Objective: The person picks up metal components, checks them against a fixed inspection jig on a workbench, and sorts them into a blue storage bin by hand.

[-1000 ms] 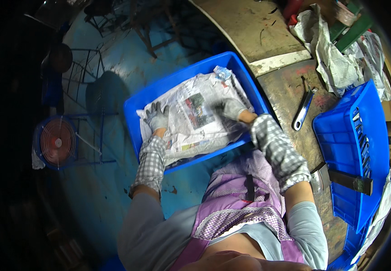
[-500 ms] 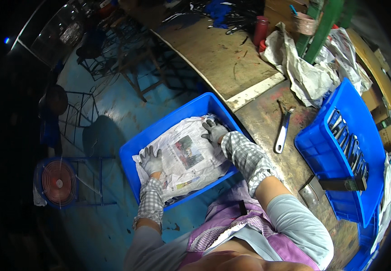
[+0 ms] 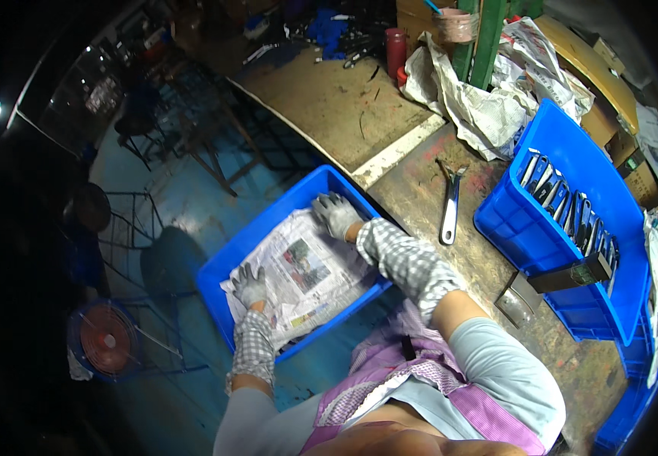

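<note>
A sheet of newspaper (image 3: 334, 287) with a printed picture lies spread inside a blue plastic crate (image 3: 264, 220). My left hand (image 3: 250, 287), in a pale grey glove, rests on the paper near the crate's left side with its fingers apart. Toward the far right corner, my right hand (image 3: 336, 216), gloved alike, lies with fingers outstretched at the paper's far edge. What lies under the newspaper is mostly hidden; a dark strip shows along its near edge. Nothing is held in either hand.
On the workbench (image 3: 412, 190) to the right lies an adjustable wrench (image 3: 450, 204). Beyond it stands a second blue crate (image 3: 515, 220) holding several blue-and-black-handled tools (image 3: 568, 205). Crumpled paper (image 3: 454, 106) lies by a green post (image 3: 487, 45). A fan (image 3: 108, 340) stands on the left.
My right hand has slid over the newspaper toward the crate's far corner. My left hand stays near the left side. The whole view has shifted a little.
</note>
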`<state>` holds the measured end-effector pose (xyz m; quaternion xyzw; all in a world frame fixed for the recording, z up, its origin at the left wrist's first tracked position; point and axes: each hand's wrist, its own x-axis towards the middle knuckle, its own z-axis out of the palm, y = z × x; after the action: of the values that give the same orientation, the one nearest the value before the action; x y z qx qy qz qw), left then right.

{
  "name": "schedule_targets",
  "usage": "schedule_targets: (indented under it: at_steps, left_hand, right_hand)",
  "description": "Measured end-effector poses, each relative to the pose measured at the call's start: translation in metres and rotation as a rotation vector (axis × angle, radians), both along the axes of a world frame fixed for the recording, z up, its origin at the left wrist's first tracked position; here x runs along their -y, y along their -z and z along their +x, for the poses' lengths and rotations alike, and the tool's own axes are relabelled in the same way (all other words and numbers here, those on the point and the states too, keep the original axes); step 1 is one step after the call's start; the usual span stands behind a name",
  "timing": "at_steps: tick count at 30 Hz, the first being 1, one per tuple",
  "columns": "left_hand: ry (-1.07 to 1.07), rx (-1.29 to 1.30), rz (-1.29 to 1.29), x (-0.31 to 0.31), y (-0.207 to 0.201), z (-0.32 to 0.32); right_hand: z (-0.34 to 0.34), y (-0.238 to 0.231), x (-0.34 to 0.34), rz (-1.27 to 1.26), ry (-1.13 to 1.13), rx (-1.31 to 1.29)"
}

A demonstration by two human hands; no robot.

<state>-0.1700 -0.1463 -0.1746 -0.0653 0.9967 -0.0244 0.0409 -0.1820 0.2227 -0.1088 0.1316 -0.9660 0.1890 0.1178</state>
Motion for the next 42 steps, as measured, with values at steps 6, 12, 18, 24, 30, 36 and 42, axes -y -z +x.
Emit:
schedule_targets:
  at_steps: [6, 12, 18, 24, 30, 36, 42]
  left_hand:
    - [-0.049, -0.021, 0.05, 0.009, 0.013, -0.003]
    - [0.276, 0.041, -0.477, 0.035, 0.058, -0.016]
    - [0.328, -0.093, -0.253, 0.054, 0.067, -0.024]
    - [0.434, 0.05, -0.349, 0.064, 0.049, -0.033]
    - [0.543, -0.003, -0.469, 0.054, 0.039, -0.033]
    - [0.308, -0.347, 0.704, -0.064, -0.082, -0.013]
    - [0.801, 0.126, 1.163, -0.291, -0.138, 0.148]
  right_hand:
    - [-0.011, 0.014, -0.006, -0.102, -0.037, 0.617]
    - [0.09, -0.097, -0.059, -0.318, -0.123, 0.395]
    - [0.152, -0.136, -0.206, 0.364, 0.599, 0.189]
    - [0.179, -0.13, -0.21, 0.119, 0.3, 0.021]
    - [0.32, -0.213, -0.173, -0.701, 0.47, -0.14]
    - [0.444, -0.201, -0.186, -0.916, 1.164, -0.011]
    - [0.45, -0.166, -0.185, -0.875, 1.056, -0.14]
